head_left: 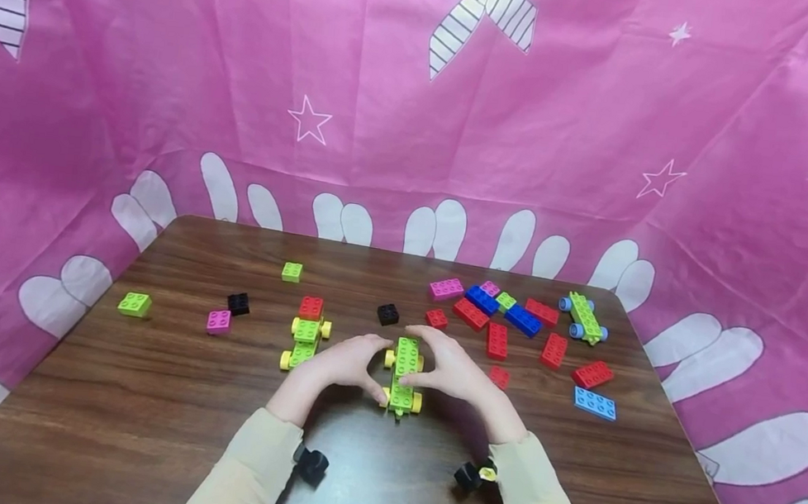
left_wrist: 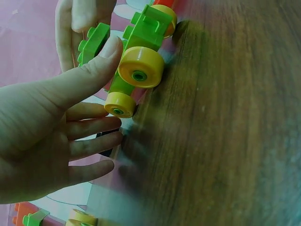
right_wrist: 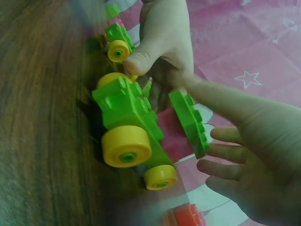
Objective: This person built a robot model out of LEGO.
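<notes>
A lime green toy car base (head_left: pixel 400 400) with yellow wheels stands on the table at the centre. My left hand (head_left: pixel 350 362) holds it from the left, thumb by the rear wheel (left_wrist: pixel 141 68) and a fingertip at the front wheel (left_wrist: pixel 120 104). Above the base my right hand (head_left: pixel 454 367) pinches a lime green brick (right_wrist: pixel 190 123) lengthwise between thumb and fingers. A gap shows between this brick and the base in the right wrist view. To the left stands a second green car (head_left: pixel 305 340) with yellow wheels and a red brick (head_left: pixel 311 307) on its front end.
Loose red, blue and pink bricks lie together at the back right, near a blue-wheeled green car base (head_left: pixel 585 318) and a light blue brick (head_left: pixel 595 403). A black brick (head_left: pixel 388 313) lies beyond my hands. Green bricks, a pink brick (head_left: pixel 219 322) and another black brick (head_left: pixel 237 304) are farther left.
</notes>
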Tool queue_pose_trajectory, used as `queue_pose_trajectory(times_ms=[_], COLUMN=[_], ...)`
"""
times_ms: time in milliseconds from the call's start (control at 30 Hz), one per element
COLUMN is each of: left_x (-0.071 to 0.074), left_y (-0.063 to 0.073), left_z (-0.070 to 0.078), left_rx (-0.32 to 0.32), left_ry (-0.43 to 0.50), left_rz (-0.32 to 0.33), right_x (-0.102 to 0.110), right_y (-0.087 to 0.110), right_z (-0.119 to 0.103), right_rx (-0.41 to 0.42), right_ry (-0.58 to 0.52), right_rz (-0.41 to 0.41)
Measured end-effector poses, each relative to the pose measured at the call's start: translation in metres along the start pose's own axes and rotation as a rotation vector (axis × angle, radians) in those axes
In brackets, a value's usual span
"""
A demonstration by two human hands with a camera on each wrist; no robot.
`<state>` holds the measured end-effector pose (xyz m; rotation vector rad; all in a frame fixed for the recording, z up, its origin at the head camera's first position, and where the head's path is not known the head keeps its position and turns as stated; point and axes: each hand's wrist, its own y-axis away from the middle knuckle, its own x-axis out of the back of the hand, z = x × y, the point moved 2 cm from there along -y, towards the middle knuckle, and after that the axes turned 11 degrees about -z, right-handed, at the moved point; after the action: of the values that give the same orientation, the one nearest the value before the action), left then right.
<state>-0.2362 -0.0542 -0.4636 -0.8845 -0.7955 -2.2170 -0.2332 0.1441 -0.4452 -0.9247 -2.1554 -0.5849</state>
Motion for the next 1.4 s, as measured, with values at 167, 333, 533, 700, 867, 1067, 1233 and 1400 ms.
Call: queue_pose_trajectory(times_ms=[167, 333, 533, 700, 867, 1067, 1233, 1400], left_x=[0.003, 0.006, 0.009, 0.011, 0.011, 0.011, 0.009, 0.009], left_y=[0.003, 0.007, 0.005, 0.005, 0.006, 0.005, 0.003, 0.002], left_z=[0.0, 0.0, 0.002, 0.001, 0.001, 0.002, 0.003, 0.003], left_rx=[0.006, 0.001, -0.045, -0.08, -0.114, -0.148, -0.148, -0.144], left_ry=[0.014, 0.028, 0.041, 0.071, 0.124, 0.154, 0.127, 0.102], left_rz=[0.008, 0.012, 0.048, 0.087, 0.105, 0.103, 0.106, 0.104], right_x=[0.009, 0.02, 0.034, 0.044, 0.049, 0.051, 0.05, 0.049], right_y=[0.002, 0.002, 0.0, -0.005, -0.014, -0.026, -0.034, -0.041], right_z=[0.007, 0.02, 0.039, 0.051, 0.061, 0.069, 0.075, 0.078], right_rx=[0.004, 0.02, -0.002, 0.01, 0.022, -0.026, -0.071, -0.073], right_ry=[-0.014, -0.006, 0.0, 0.005, 0.013, 0.009, 0.029, 0.032], right_rz=[0.034, 0.075, 0.104, 0.128, 0.12, 0.094, 0.07, 0.042])
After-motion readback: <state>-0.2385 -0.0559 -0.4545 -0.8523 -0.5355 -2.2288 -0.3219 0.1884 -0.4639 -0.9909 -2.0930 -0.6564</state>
